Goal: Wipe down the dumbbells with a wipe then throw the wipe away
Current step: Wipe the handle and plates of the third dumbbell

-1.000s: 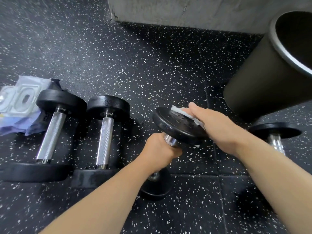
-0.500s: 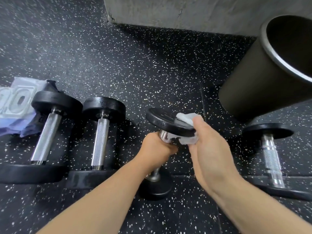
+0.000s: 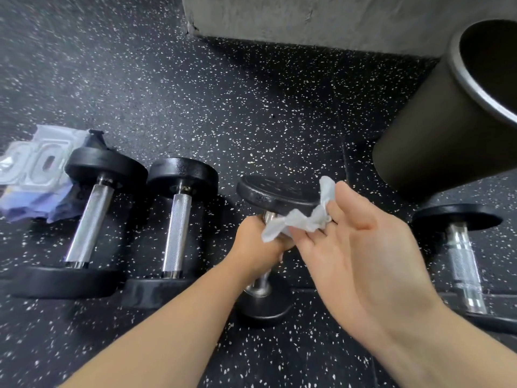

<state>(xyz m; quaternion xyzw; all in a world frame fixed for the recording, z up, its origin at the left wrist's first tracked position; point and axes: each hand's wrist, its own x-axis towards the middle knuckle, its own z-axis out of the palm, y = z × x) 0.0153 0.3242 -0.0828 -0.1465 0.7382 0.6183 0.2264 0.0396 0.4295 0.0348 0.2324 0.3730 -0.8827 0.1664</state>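
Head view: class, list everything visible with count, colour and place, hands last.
held dumbbell: one, black heads, silver handle, centre, tilted
other dumbbells: three, same colours, on floor, two left, one right
wipe: one, white, crumpled, at held dumbbell's upper head
wipes pack: one, clear and purple, far left
bin: one, black, silver rim, upper right
floor: one, black, white-speckled
wall: one, grey, top
left hand: one, grips held dumbbell's handle
right hand: one, pinches wipe

The person's two forearms are bare to the frame's edge, one from seven o'clock, one from five o'clock, ending in a bare left hand [image 3: 256, 243] and right hand [image 3: 361, 247].
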